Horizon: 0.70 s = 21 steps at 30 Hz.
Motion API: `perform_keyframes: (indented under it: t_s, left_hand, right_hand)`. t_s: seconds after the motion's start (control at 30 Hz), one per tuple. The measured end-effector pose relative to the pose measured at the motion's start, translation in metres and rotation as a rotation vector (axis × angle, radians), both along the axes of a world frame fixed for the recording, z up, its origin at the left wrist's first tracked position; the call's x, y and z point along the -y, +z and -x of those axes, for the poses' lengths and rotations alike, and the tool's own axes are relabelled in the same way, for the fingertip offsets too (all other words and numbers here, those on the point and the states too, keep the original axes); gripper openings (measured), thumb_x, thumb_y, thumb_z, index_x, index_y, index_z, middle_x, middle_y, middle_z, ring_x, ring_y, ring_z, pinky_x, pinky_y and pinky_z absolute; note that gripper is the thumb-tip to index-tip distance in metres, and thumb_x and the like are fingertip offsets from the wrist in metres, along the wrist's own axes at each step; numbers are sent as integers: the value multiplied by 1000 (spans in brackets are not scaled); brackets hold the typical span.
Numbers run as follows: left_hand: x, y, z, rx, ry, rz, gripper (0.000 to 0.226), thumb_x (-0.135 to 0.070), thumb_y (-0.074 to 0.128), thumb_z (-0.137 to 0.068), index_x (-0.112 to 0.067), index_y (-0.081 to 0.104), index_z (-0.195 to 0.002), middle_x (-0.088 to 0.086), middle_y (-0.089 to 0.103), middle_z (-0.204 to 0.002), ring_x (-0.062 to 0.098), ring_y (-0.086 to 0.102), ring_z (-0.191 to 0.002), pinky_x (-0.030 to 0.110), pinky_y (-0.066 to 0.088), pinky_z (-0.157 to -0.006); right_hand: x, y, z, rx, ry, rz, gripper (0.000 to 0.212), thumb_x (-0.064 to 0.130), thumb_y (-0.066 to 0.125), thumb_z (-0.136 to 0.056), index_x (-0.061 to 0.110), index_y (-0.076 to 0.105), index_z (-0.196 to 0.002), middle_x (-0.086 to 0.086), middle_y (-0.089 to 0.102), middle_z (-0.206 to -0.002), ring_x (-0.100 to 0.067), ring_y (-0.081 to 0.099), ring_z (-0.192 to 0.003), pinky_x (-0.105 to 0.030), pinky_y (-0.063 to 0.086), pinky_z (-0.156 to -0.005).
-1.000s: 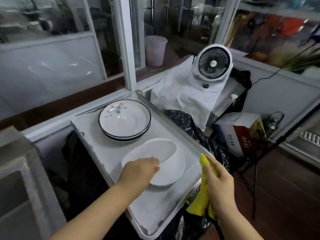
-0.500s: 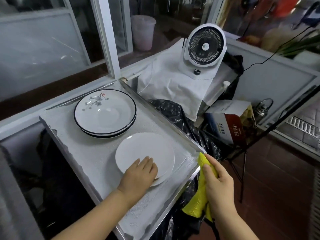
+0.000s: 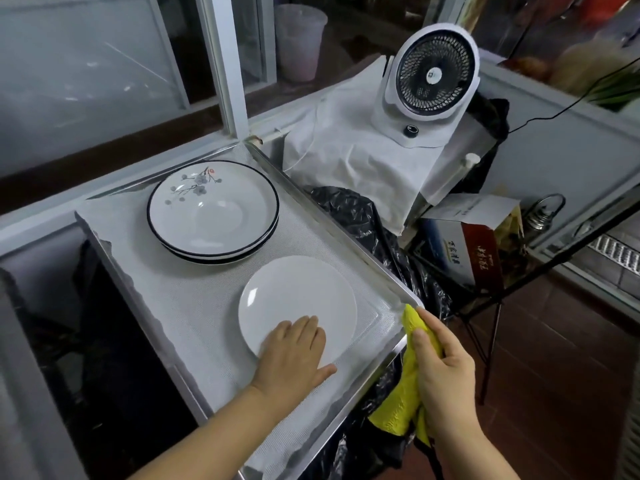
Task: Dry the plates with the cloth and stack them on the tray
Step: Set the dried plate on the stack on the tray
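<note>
A plain white plate [image 3: 298, 296] lies flat on the metal tray [image 3: 349, 233], near its front right corner. My left hand [image 3: 294, 355] rests palm down on the plate's near edge, fingers spread. Behind it, a stack of black-rimmed plates with a flower print [image 3: 213, 211] sits at the back of the tray. My right hand [image 3: 441, 372] is closed around a yellow cloth [image 3: 405, 400] just off the tray's right edge; the cloth hangs down below the fist.
A white mesh liner [image 3: 194, 306] covers the tray. To the right stand a white table fan [image 3: 433, 74] on a white sheet, black plastic bags [image 3: 360, 216] and a cardboard box [image 3: 464, 247]. A window frame runs along the back.
The white plate was tilted up in my left hand; it now lies flat on the tray with the hand resting on it. The right hand with the cloth has stayed by the tray's edge.
</note>
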State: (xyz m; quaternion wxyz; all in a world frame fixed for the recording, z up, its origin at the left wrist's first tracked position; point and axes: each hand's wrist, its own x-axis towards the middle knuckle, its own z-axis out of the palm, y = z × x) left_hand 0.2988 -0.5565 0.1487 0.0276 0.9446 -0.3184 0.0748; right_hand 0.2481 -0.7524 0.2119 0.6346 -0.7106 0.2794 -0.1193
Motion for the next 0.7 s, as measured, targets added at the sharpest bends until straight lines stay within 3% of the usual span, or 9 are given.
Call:
perform_keyframes:
  t_s: [0.13,0.27,0.3,0.43,0.5,0.57,0.7]
  left_hand:
    - [0,0,-2,32,1,4,67,-71,71,-61,-11,74,-91,4,71,-99,18,67,-90,28,55,-72]
    - [-3,9,-1,23,21,4,73,-78,69,-52,-17,74,-91,-1,71,-99,14,68,-89,24,54,-73]
    - [-7,13,0,26,31,27,72,-77,71,-50,-18,74,-91,-2,72,-98,13,68,-88,23,54,-74]
    - [-47,39,16,6,160,208,40,-49,84,-55,-18,71,-77,-6,68,-77,14,65,-68,22,53,-60]
    - [-81,54,29,10,270,286,19,-34,74,-67,-17,70,-74,-5,66,-70,16,63,-61,24,51,-54]
    - [-122,70,48,25,399,335,13,-27,63,-74,-16,70,-73,-4,65,-68,17,63,-60,24,51,-51]
    - [-212,91,100,-42,722,333,13,-21,79,-73,-17,74,-84,-5,70,-76,17,66,-68,26,49,-52]
  right_hand:
    - [-4,0,-7,19,19,29,27,18,61,-90,42,67,-100,15,69,-99,2,64,-79,-18,50,-64]
    - [-17,2,-14,34,79,67,27,16,61,-91,40,67,-102,9,68,-105,-14,65,-95,-40,54,-84]
    - [-22,4,-16,46,101,81,28,15,61,-91,40,67,-102,9,68,-106,-14,64,-97,-40,52,-87]
    - [-55,16,-24,100,196,104,29,13,61,-91,36,66,-106,14,67,-108,-7,61,-105,-36,48,-96]
    - [-81,23,-28,119,271,92,29,14,60,-91,38,65,-107,12,66,-111,-10,61,-107,-38,48,-97]
    - [-114,33,-30,138,353,89,28,16,60,-91,40,65,-106,12,66,-111,-10,61,-104,-36,50,-93]
    - [-201,52,-26,192,538,68,24,19,61,-91,34,67,-109,14,67,-107,-4,62,-100,-29,50,-89]
